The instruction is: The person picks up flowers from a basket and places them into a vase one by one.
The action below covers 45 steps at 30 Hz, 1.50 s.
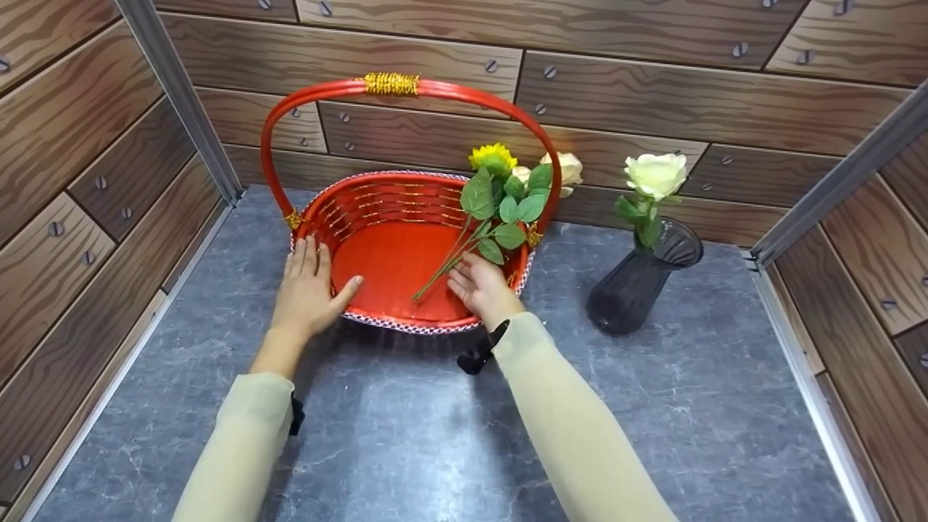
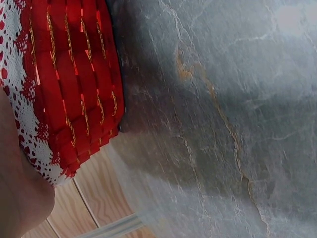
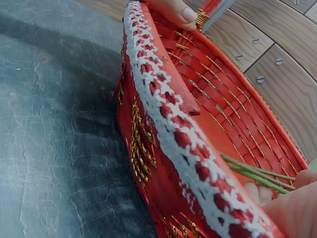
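A red woven basket (image 1: 399,246) with a tall arched handle and a white lacy rim stands in front of me. My left hand (image 1: 308,286) rests on its left rim, fingers fairly straight and thumb over the inside. Inside the right part of the basket, my right hand (image 1: 480,286) holds green flower stems (image 1: 438,274); leaves cover part of the fingers. In the right wrist view the stems (image 3: 257,173) run between its thumb and fingers. The stems carry leaves, a yellow flower (image 1: 493,158) and cream roses (image 1: 565,169) by the handle's right foot.
Right of the basket stands a dark see-through glass vase (image 1: 627,293) holding one cream rose (image 1: 656,175). Wood-patterned panels (image 1: 616,94) enclose the grey marbled table (image 1: 406,420) at the back and sides. Metal strips (image 1: 805,406) edge it.
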### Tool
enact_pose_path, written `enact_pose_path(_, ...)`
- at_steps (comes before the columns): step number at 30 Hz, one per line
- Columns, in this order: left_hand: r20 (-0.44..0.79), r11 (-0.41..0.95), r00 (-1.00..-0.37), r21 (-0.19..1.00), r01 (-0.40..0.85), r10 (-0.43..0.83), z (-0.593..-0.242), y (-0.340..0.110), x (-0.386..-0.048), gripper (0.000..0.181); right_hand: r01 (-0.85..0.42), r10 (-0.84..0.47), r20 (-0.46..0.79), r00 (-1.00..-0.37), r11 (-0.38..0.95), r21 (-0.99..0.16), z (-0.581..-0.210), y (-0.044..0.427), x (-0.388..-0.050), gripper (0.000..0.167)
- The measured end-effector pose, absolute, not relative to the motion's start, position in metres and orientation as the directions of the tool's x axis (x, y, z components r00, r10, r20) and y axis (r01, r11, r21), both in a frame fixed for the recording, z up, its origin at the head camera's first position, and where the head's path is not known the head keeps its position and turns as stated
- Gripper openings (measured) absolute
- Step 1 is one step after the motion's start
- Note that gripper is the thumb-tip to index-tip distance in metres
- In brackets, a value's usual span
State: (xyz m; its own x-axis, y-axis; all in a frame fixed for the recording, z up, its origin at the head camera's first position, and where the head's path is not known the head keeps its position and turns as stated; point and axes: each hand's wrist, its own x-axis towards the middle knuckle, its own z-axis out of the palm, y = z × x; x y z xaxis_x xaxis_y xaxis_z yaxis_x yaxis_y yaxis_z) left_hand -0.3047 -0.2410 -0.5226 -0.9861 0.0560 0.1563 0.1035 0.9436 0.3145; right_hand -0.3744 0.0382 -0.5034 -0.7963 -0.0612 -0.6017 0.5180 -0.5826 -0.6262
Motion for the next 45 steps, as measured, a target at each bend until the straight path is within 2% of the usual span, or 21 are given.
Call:
enact_pose_path(7, 0.165, 0.939, -0.985, 0.327, 0.109, 0.056, -0.521, -0.241, -0.304, 0.097, 0.462, -0.021, -0.576, -0.817, -0.621, -0.633, -0.501, 0.036, -0.372, 0.043)
enact_pose_path(15, 0.19, 0.938, -0.98, 0.327, 0.113, 0.052, -0.522, -0.242, -0.304, 0.094, 0.427, 0.045, -0.565, -0.824, -0.606, -0.671, -0.503, 0.03, -0.371, 0.008)
enact_pose_path(26, 0.17, 0.939, -0.984, 0.326, 0.108, 0.054, -0.523, -0.243, -0.304, 0.095, 0.341, 0.182, -0.495, -0.85, -0.525, -0.78, -0.504, 0.025, -0.369, 0.013)
enact_pose_path(40, 0.16, 0.941, -0.985, 0.32, 0.107, 0.058, -0.525, -0.243, -0.304, 0.096, 0.265, 0.233, -0.376, -0.897, -0.398, -0.878, -0.503, 0.023, -0.363, 0.007)
enact_pose_path(45, 0.177, 0.94, -0.983, 0.322, 0.114, 0.058, -0.525, -0.242, -0.305, 0.094, 0.253, 0.218, -0.347, -0.912, -0.365, -0.896, -0.502, 0.023, -0.36, 0.012)
